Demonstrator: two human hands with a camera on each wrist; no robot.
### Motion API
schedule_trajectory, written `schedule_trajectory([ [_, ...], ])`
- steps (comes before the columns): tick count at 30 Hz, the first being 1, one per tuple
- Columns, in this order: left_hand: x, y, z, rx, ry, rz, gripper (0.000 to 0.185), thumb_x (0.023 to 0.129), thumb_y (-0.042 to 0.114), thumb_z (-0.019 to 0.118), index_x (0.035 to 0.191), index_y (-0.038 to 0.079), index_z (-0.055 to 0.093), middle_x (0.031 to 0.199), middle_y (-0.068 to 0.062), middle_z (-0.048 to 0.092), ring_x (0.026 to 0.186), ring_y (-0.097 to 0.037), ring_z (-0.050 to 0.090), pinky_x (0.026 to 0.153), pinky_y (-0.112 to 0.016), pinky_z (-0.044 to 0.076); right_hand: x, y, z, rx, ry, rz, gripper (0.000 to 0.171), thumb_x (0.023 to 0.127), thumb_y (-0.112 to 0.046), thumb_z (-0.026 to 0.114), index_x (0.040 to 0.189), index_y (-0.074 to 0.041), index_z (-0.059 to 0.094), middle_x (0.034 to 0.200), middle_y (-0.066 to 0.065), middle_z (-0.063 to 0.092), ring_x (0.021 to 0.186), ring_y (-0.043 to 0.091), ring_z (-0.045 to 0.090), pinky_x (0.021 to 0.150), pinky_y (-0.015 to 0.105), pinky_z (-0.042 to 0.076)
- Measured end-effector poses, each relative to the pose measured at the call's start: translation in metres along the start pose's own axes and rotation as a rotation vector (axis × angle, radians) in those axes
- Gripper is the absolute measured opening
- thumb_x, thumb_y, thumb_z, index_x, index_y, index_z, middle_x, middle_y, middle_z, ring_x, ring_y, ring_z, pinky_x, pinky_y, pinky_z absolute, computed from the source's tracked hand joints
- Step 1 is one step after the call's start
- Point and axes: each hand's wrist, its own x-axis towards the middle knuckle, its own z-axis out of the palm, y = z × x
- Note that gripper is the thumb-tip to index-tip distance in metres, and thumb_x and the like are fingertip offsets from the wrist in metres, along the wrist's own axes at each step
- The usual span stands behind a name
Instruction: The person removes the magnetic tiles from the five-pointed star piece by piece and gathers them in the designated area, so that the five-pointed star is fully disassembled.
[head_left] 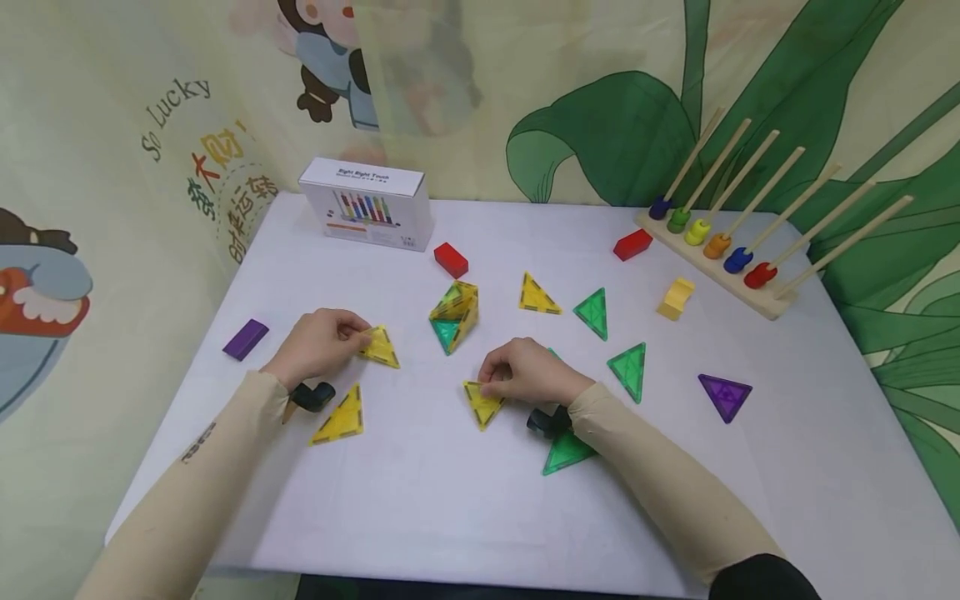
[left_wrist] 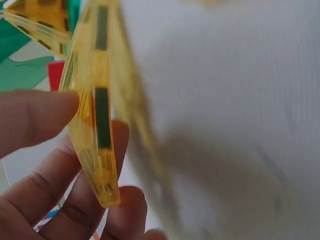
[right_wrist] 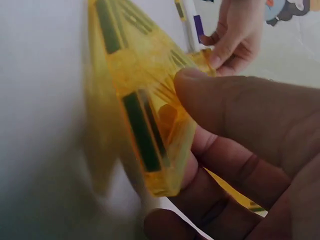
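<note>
My left hand pinches a yellow triangular magnetic tile between thumb and fingers; the left wrist view shows that tile edge-on. My right hand pinches another yellow triangular tile, seen close in the right wrist view with dark magnets along its edge. Between and beyond the hands stands a small built shape of yellow and green tiles. Below the left hand lies a loose yellow tile. Partly under the right wrist is a green tile.
Loose tiles lie to the right: yellow, green, green and purple. Blocks are red, red, yellow and purple. A white box and a wooden peg stand stand at the back.
</note>
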Motion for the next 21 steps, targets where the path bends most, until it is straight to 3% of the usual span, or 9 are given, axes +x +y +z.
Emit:
schedule_trajectory([
  [5, 0.006, -0.001, 0.000, 0.012, 0.024, -0.036, 0.033, 0.103, 0.030, 0.062, 0.128, 0.009, 0.069, 0.117, -0.014, 0.072, 0.100, -0.029, 0.061, 0.088, -0.041, 0.052, -0.003, -0.004, 0.009, -0.075, 0.000, -0.037, 0.008, 0.090, -0.024, 0.081, 0.086, -0.020, 0.075, 0.073, -0.010, 0.067, 0.074, 0.007, 0.059, 0.075, 0.023, 0.049],
  [12, 0.015, 0.000, 0.000, 0.040, 0.057, -0.008, 0.029, 0.102, 0.024, 0.063, 0.124, 0.007, 0.071, 0.120, -0.016, 0.071, 0.107, -0.033, 0.061, 0.103, -0.055, 0.049, -0.006, -0.011, 0.016, -0.107, 0.016, -0.033, 0.011, 0.090, -0.022, 0.081, 0.083, -0.023, 0.072, 0.073, -0.010, 0.064, 0.080, 0.010, 0.058, 0.079, 0.027, 0.047],
  [17, 0.026, 0.016, 0.004, 0.041, 0.072, 0.036, 0.027, 0.102, 0.022, 0.063, 0.125, 0.009, 0.071, 0.126, -0.015, 0.069, 0.111, -0.034, 0.059, 0.108, -0.055, 0.048, -0.007, -0.012, 0.016, -0.088, 0.018, -0.034, 0.008, 0.091, -0.021, 0.079, 0.086, -0.022, 0.073, 0.075, -0.009, 0.063, 0.080, 0.011, 0.057, 0.077, 0.026, 0.047],
  [21, 0.039, 0.039, 0.011, 0.023, 0.040, 0.098, 0.028, 0.103, 0.023, 0.062, 0.128, 0.014, 0.070, 0.128, -0.011, 0.069, 0.107, -0.030, 0.059, 0.099, -0.047, 0.054, -0.007, -0.010, 0.013, -0.032, 0.032, -0.023, 0.004, 0.093, -0.021, 0.077, 0.092, -0.019, 0.074, 0.081, -0.007, 0.066, 0.083, 0.012, 0.059, 0.077, 0.025, 0.051],
])
